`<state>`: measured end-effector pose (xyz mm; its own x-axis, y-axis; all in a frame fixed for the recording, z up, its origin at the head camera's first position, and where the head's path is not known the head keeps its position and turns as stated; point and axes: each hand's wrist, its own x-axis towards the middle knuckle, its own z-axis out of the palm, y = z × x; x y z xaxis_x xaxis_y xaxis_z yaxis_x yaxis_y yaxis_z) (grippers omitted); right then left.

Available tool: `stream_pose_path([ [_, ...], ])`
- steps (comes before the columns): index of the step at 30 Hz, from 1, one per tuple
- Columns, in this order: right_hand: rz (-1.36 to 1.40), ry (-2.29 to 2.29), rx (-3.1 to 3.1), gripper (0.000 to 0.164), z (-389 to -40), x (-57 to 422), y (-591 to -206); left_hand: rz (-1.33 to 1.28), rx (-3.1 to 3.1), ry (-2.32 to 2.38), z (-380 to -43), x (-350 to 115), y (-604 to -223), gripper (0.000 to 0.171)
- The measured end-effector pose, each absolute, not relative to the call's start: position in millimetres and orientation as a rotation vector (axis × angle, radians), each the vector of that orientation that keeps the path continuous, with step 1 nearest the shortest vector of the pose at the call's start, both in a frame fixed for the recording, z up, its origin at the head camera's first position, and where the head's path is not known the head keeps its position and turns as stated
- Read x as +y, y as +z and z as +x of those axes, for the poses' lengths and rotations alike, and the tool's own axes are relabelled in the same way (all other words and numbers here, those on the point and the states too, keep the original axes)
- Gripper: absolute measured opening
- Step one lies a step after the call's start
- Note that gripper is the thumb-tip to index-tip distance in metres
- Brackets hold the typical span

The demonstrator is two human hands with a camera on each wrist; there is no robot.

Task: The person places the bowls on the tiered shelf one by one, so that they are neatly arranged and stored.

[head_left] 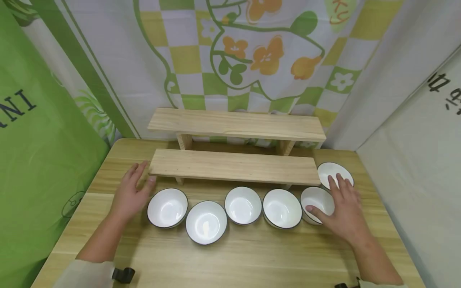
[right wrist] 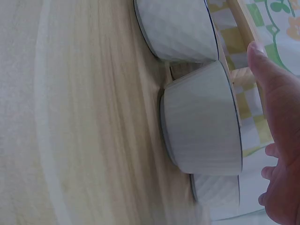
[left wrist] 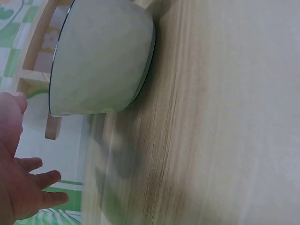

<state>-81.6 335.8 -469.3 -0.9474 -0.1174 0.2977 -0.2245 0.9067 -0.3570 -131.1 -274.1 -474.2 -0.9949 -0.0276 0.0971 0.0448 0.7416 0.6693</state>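
Note:
Several white bowls with dark rims stand on the table in front of a wooden two-tier stand [head_left: 234,166]. My left hand [head_left: 131,194] hovers with spread fingers to the left of the leftmost bowl [head_left: 167,208], apart from it and holding nothing. That bowl's outer side [left wrist: 101,61] faces the left wrist view, beyond the hand's fingers. My right hand [head_left: 343,212] is spread over the right end of the row. Its thumb lies above a bowl [head_left: 317,200], and its fingertips overlap the back right bowl [head_left: 333,172]. Whether it touches either cannot be told.
Between the end bowls stand a bowl set forward [head_left: 206,222], a middle bowl [head_left: 243,205] and another bowl [head_left: 282,208]. The stand's upper shelf [head_left: 235,123] backs onto a patterned curtain [head_left: 187,60]. A green cloth [head_left: 43,160] hangs at left, a white one [head_left: 417,132] at right.

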Motion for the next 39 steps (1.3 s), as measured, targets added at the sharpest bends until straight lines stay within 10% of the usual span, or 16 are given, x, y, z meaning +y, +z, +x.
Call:
stream_pose_path([
  [39, -0.018, 0.925, -2.798, 0.142, -46, 332, -510, 0.215, -2.722, -1.453, -172, -283, -499, 0.064],
])
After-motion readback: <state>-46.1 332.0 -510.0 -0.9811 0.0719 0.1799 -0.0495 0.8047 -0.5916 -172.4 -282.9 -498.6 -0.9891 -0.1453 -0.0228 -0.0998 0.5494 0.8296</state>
